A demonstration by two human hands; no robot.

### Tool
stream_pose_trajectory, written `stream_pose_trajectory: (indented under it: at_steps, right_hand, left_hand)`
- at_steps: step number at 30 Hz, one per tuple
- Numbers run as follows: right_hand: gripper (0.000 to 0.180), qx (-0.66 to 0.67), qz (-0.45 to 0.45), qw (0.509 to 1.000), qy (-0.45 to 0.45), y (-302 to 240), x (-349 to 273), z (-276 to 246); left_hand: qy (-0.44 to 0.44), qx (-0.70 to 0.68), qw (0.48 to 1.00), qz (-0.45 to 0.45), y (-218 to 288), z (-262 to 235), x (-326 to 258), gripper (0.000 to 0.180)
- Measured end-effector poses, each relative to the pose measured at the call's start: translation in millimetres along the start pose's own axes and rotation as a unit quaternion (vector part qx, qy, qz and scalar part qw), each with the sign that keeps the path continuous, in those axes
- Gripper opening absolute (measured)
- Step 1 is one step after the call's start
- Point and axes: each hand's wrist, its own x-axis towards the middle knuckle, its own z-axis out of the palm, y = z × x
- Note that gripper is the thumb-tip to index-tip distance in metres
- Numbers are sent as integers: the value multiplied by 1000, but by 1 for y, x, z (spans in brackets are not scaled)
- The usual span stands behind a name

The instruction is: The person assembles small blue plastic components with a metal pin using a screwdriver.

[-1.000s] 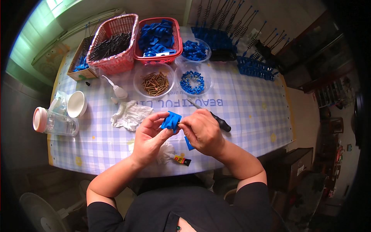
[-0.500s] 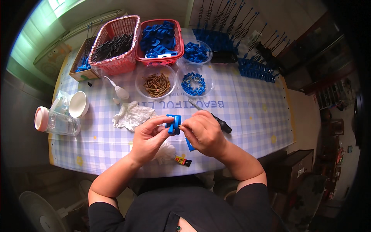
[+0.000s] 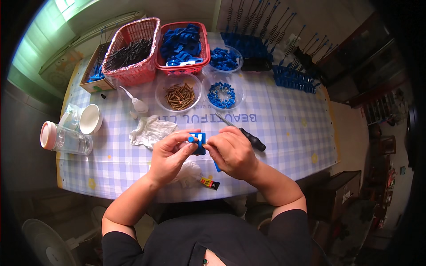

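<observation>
My left hand (image 3: 171, 155) and my right hand (image 3: 230, 153) meet over the near middle of the checked table (image 3: 284, 128). Together they hold a small blue plastic part (image 3: 199, 141), pinched between the fingertips of both. A small round blue piece (image 3: 191, 139) sits at my left fingertips against the part. A strip of blue plastic (image 3: 217, 166) shows under my right palm. A black-handled screwdriver (image 3: 248, 136) lies on the table just beyond my right hand.
Behind stand a bowl of brass screws (image 3: 179, 95), two bowls of small blue pieces (image 3: 221, 94), a red basket of blue parts (image 3: 181, 44), and a pink basket of dark rods (image 3: 132, 51). A crumpled white cloth (image 3: 148, 131), glue bottle (image 3: 138, 104), white cup (image 3: 90, 119) and jar (image 3: 62, 138) lie left. A small glue tube (image 3: 209, 182) lies near the edge.
The blue part has been turned in my fingers, from a tilted flat face to a narrower upright view. Both hands stay at the same spot over the table.
</observation>
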Motion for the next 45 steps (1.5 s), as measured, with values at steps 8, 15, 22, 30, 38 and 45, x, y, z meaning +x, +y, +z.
stream_pose_trajectory:
  at_steps: [8,15,22,30,38,45]
  right_hand:
    - [15,82,58,995,-9,2,0,-1]
    - [15,91,70,993,-9,0,1,-3]
    - [16,-2,-4,1000,-13,-1,-2,0]
    - [15,-33,-29,999,-8,-4,0,0]
    - [14,-101,-89,991,20,-5,-1,3]
    - [12,-102,-90,991,19,-4,-1,6]
  left_hand:
    - [2,-22,1000,3,-4,-2,2,15]
    - [8,-31,998,-55,4,-4,5,11]
    - [23,-67,990,-122,1,-4,1,17]
    - [10,-95,989,-109,3,-1,0,23]
    - [20,-82,991,-99,2,2,0,30]
    - [4,-210,959,-189,5,-3,1,28]
